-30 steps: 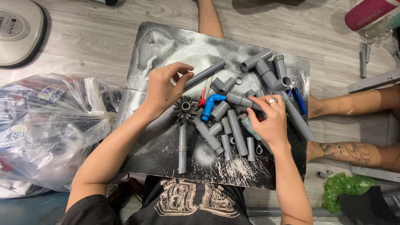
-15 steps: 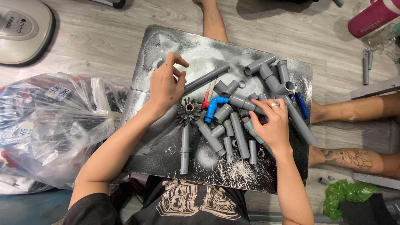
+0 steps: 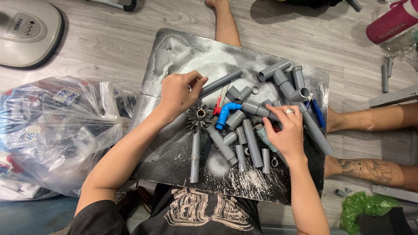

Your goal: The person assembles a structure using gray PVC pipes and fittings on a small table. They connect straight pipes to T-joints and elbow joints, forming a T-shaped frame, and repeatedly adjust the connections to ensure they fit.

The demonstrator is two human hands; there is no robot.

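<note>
A dark board (image 3: 170, 148) dusted with white powder lies across my lap. Grey plastic pipes and fittings (image 3: 248, 139) are heaped on its right half, with a blue elbow (image 3: 225, 114) and a black finned round part (image 3: 199, 117) among them. My left hand (image 3: 178, 93) pinches the near end of a long grey pipe (image 3: 220, 82) that lies slanted on the board. My right hand (image 3: 285, 130), with a ring on one finger, rests on the heap, its fingers closed around a small grey-green fitting (image 3: 263, 135).
A clear plastic bag (image 3: 52, 130) full of things lies at the left. A white appliance (image 3: 26, 32) sits at top left, a pink bottle (image 3: 394, 19) at top right. Another person's bare legs (image 3: 374, 119) reach in from the right. Loose grey pipes (image 3: 385, 72) and a green bag (image 3: 365, 209) lie on the floor.
My left hand has moved up from the finned part to the long pipe and taken its end. My right hand has slid slightly down and right over the heap.
</note>
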